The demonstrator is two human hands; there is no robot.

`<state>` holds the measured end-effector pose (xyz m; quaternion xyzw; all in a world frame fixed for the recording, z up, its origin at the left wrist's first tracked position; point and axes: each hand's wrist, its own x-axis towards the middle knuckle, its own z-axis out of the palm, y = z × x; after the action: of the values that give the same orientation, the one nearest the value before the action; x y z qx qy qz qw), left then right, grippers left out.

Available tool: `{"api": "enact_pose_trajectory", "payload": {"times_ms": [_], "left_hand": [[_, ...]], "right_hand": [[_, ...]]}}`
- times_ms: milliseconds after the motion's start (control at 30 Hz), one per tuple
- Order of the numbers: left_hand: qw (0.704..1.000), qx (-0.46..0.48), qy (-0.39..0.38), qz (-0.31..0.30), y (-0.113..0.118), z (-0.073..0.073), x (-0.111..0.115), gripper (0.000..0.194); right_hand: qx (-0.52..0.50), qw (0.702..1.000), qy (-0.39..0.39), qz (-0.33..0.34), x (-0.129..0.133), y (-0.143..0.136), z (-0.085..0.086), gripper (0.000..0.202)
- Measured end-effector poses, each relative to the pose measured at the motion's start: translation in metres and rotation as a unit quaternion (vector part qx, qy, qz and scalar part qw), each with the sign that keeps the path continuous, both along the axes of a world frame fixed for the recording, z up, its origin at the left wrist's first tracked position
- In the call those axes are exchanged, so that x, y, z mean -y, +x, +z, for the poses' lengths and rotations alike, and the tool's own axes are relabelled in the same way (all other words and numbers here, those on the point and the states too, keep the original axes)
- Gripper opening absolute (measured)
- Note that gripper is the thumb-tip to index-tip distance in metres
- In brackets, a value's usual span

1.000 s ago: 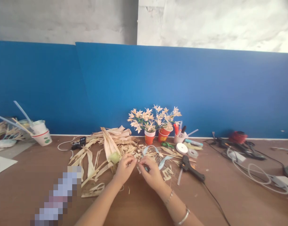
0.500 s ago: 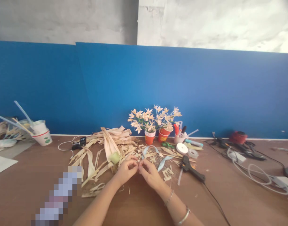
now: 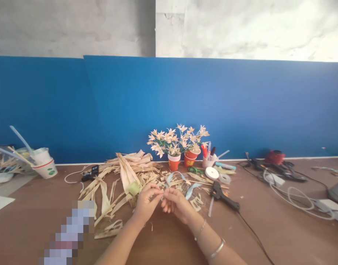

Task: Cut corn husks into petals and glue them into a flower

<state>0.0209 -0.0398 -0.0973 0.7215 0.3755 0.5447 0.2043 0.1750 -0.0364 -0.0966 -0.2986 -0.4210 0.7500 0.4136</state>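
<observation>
My left hand [image 3: 149, 200] and my right hand [image 3: 176, 204] meet fingertip to fingertip over the table, both pinched. Whatever is between the fingertips is too small to make out. Just beyond them lie pale dried corn husks [image 3: 127, 173] in a loose heap, with a light green roll [image 3: 133, 188] on top near my left hand. A light blue ribbon [image 3: 191, 190] curls beside my right hand, next to cut husk scraps [image 3: 196, 203]. Farther back, husk flowers [image 3: 169, 138] on green stems stand in a red paper cup [image 3: 174, 162].
A black glue gun [image 3: 224, 198] with a trailing cord lies to the right, near a white ribbon spool [image 3: 212, 173] and a clear tape roll [image 3: 224, 179]. White cables [image 3: 292, 206] tangle at far right. A white cup [image 3: 44, 168] holding sticks stands left. A blue partition [image 3: 169, 95] rises behind.
My right hand has turned, so its lower fingers now show curled beneath the pinch. Both hands stay together at nearly the same place. The view has shifted slightly.
</observation>
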Motion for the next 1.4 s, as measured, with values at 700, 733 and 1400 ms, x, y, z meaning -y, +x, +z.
{"api": "enact_pose_trajectory", "payload": {"times_ms": [700,733,1400], "left_hand": [[0.996,-0.075,-0.043,0.012,-0.004,-0.004,-0.006,0.012],[0.996,-0.077,-0.044,0.011,-0.004,-0.004,-0.006,0.012],[0.995,-0.085,-0.044,0.026,0.001,-0.007,-0.004,0.008]], "right_hand": [[0.372,0.806,0.418,-0.194,0.003,0.003,-0.005,0.010],[0.352,0.830,0.387,-0.192,0.002,0.002,-0.006,0.009],[0.168,0.965,0.156,-0.128,-0.007,-0.004,-0.013,0.033]]}}
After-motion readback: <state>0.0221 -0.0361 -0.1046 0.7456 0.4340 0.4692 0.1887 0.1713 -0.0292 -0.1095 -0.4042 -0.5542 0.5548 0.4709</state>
